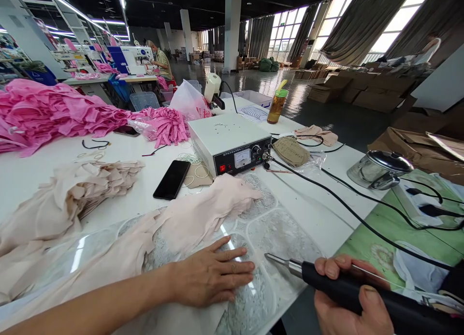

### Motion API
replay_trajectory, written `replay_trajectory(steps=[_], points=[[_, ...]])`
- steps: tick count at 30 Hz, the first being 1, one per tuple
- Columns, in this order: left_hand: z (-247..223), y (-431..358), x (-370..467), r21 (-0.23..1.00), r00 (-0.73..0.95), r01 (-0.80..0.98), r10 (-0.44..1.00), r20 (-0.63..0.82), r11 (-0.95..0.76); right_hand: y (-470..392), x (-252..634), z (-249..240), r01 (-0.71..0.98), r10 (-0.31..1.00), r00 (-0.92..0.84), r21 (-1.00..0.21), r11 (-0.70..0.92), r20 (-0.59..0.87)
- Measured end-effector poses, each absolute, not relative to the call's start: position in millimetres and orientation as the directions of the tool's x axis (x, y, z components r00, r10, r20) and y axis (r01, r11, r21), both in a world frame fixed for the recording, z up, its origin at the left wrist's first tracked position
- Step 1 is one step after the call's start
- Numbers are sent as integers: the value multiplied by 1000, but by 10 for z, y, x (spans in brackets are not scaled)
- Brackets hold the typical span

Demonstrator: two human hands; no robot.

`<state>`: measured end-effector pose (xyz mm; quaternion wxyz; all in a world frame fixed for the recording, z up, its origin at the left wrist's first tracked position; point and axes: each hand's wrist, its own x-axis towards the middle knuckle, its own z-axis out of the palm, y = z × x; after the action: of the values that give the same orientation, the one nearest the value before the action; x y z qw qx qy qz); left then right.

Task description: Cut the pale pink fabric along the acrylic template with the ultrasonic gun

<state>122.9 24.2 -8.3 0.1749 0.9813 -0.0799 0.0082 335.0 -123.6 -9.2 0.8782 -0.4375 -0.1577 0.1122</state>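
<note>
There it was, closest in: the right hand [337, 318] had its fingers and thumb wrapped around the black handle of a pen-shaped tool [310, 273]. The tool's long axis ran leftward and slightly away from that hand, its metal tip just beside the fingertips of the left hand [213, 274] and apart from them; whether it touched the clear sheet [282, 233] below was hard to tell. And the left hand? Gripping nothing, flat, fingers spread over the sheet, straight ahead of that tip!

Just beyond the left hand's thumb lay pale cloth [213, 204], more trailing back along the forearm; farther left sat a rumpled pale pile [90, 190]. Past the cloth came a dark phone [172, 179], then the control box [232, 137], its cable [348, 207] sweeping over beyond the right hand, well apart from the tip. A glass mug [366, 173] stood past the cable, a bottle [277, 108] behind the box, and, far beyond the left hand, a co-worker [162, 62] sat near a sewing machine [136, 59].
</note>
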Motion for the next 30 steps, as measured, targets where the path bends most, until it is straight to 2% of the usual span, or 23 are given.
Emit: replay_trajectory(steps=[15, 24, 30], points=[[-72, 244, 1235, 452, 991, -123, -136, 3, -883, -1256, 3373, -106, -81, 358, 918, -803, 590, 171], [-81, 243, 1242, 368, 987, -145, -158, -6, -919, -1246, 3392, -116, -100, 349, 926, -800, 592, 143], [-80, 242, 1237, 359, 988, -145, -157, -3, -922, -1239, 3370, -93, -131, 322, 942, -784, 607, 92]])
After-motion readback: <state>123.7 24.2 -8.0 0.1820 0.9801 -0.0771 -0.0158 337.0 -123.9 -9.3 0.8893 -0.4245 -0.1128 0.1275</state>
